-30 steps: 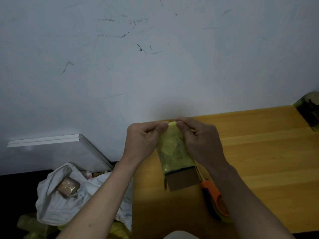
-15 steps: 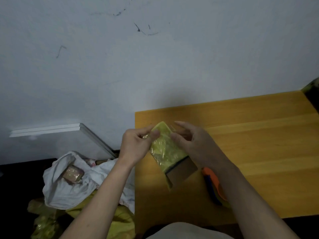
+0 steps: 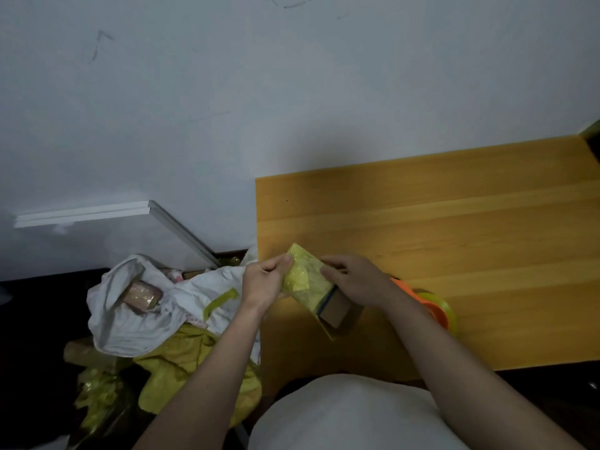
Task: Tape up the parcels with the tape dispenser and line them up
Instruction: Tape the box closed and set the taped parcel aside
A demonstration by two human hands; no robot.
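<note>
I hold a small cardboard parcel [image 3: 313, 287] above the left part of the wooden table [image 3: 454, 228]. Most of it is wrapped in yellow tape, and bare brown cardboard shows at its near end. My left hand [image 3: 264, 282] pinches its far left corner between thumb and fingers. My right hand [image 3: 355, 280] holds its right side with curled fingers. The orange tape dispenser [image 3: 435, 308] with a yellow roll lies on the table just behind my right forearm, partly hidden by it.
A white cloth bag [image 3: 143, 313] lies on the floor left of the table, with a tape-wrapped brown parcel [image 3: 141, 295] inside. Yellow plastic wrapping [image 3: 181, 371] is heaped below it. A white panel [image 3: 97, 212] leans on the wall. A dark object [image 3: 592, 131] sits at the table's far right corner.
Both hands have lowered the parcel towards me and tilted it, its top now pointing left. The view has dropped, showing more of the floor and bag.
</note>
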